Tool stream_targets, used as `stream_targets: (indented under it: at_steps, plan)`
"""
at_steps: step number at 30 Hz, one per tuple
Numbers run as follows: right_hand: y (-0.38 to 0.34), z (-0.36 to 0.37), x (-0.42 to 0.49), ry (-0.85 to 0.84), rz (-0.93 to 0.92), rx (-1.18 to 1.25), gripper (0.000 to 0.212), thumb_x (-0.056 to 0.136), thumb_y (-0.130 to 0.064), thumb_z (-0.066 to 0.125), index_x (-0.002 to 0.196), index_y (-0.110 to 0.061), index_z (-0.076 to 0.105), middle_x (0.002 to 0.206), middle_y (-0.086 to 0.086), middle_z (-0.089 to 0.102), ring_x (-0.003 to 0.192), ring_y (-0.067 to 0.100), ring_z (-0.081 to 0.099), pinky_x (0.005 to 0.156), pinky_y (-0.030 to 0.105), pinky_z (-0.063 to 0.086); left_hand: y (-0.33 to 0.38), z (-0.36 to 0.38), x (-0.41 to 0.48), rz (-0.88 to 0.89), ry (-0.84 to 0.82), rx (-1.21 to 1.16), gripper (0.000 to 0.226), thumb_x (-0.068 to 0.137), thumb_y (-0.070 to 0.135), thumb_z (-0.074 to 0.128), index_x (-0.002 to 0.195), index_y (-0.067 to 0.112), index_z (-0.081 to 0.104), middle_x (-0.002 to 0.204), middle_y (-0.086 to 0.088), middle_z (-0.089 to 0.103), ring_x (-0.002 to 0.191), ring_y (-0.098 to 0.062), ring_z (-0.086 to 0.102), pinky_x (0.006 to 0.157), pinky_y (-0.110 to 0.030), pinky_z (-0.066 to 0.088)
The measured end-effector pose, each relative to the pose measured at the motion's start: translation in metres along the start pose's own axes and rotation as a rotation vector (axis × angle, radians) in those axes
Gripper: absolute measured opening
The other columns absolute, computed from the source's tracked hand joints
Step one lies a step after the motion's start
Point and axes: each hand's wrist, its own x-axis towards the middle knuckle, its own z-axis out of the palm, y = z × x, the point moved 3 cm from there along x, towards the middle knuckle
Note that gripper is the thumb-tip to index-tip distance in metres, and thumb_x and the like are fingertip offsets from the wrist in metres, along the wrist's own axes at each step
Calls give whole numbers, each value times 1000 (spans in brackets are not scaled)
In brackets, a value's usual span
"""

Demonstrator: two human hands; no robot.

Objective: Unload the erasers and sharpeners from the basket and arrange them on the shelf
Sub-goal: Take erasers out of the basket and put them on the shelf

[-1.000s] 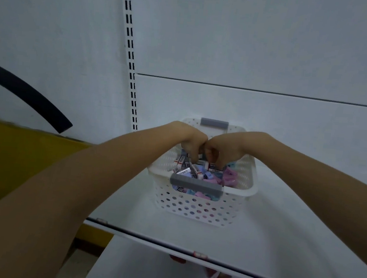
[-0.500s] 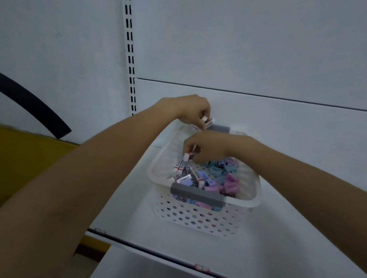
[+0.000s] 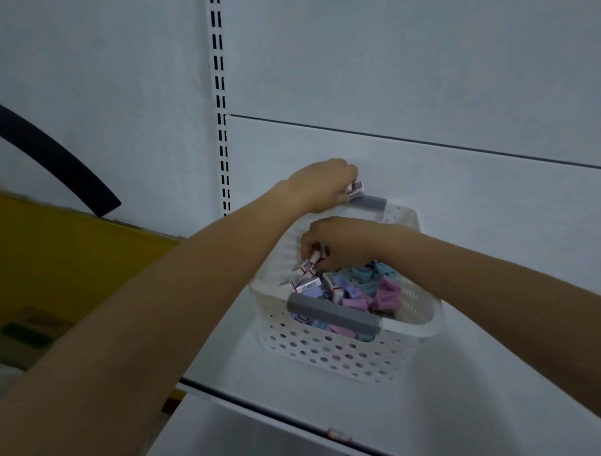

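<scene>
head view, looking down: meets the white shelf [image 3: 458, 405] first, with the perforated white basket [image 3: 335, 354] standing on it, full of wrapped erasers [image 3: 305, 283] on the left and pastel sharpeners [image 3: 387, 297] on the right. dips next to the right hand [image 3: 341, 246] inside the basket, fingers curled round a few erasers just above the heap. ends at the left hand [image 3: 322, 186], pinching a labelled eraser [image 3: 356, 188] over the far grey handle [image 3: 368, 201], near the back panel [image 3: 450, 77].

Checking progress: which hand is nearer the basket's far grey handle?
Left. The left hand, gripping an eraser, is beside the far grey handle; the right hand is lower, inside the basket, pinching a second eraser.
</scene>
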Motion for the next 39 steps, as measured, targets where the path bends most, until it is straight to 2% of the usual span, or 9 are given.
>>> stream_targets:
  at_steps: [5, 10, 13, 20, 23, 26, 29, 34, 39]
  plan:
    - [-1, 0, -1, -48, -9, 96, 30, 86, -6, 56, 115, -14, 55, 111, 0, 54, 85, 11, 45, 67, 20, 37, -3, 4, -4, -9, 61, -33, 28, 95, 19, 48, 116, 1, 50, 116, -18, 51, 103, -31, 51, 82, -34, 38]
    - [2, 0, -4, -161, 29, 148, 40, 86, -8, 56, 122, -25, 54, 111, -4, 50, 88, 8, 46, 80, 21, 39, -3, 3, -4, -20, 69, -64, 30, 94, 19, 49, 118, 2, 50, 118, -18, 52, 105, -30, 50, 82, -32, 37]
    - [3, -1, -4, -174, 45, 111, 36, 87, -9, 56, 121, -22, 57, 116, -1, 52, 90, 8, 45, 80, 22, 38, -4, 2, -3, -24, 59, -72, 31, 93, 19, 50, 120, 1, 50, 119, -19, 52, 106, -30, 50, 82, -31, 37]
    - [6, -8, -12, -86, 85, 25, 34, 90, -14, 55, 123, -19, 56, 126, 1, 54, 94, 9, 45, 82, 21, 36, -11, -10, -7, -36, 55, -121, 28, 92, 19, 53, 114, 2, 53, 115, -18, 57, 101, -29, 53, 75, -28, 36]
    - [8, -22, -19, -33, 111, 1, 32, 89, -16, 57, 121, -21, 58, 123, 0, 56, 100, 14, 51, 82, 21, 37, -17, -23, -8, -38, 40, -106, 26, 91, 18, 54, 113, 3, 55, 114, -17, 59, 101, -30, 54, 73, -27, 35]
    - [10, -40, -30, 30, 155, 2, 31, 87, -20, 60, 117, -23, 60, 115, 0, 59, 91, 12, 49, 78, 24, 38, -18, -38, -4, -3, 23, -68, 23, 90, 17, 56, 109, 6, 57, 111, -14, 60, 101, -29, 54, 74, -27, 35]
    - [15, -58, -45, 110, 185, -4, 33, 88, -22, 60, 121, -22, 57, 119, 3, 60, 100, 18, 54, 83, 27, 40, -13, -46, 3, 45, 11, -25, 24, 91, 19, 56, 111, 7, 57, 112, -13, 60, 99, -28, 53, 76, -29, 35]
    - [36, -76, -95, 229, 299, 12, 31, 88, -28, 59, 119, -24, 58, 111, 2, 61, 87, 15, 48, 74, 24, 33, 15, -45, 19, 112, -13, 2, 29, 91, 20, 57, 116, 7, 56, 117, -15, 58, 104, -30, 53, 80, -31, 38]
    - [64, -72, -173, 296, 427, 35, 32, 85, -36, 60, 115, -25, 60, 100, -2, 60, 86, 16, 49, 75, 25, 35, 76, -39, 27, 223, -55, -21, 27, 91, 21, 55, 115, 8, 57, 116, -11, 58, 90, -21, 49, 78, -29, 37]
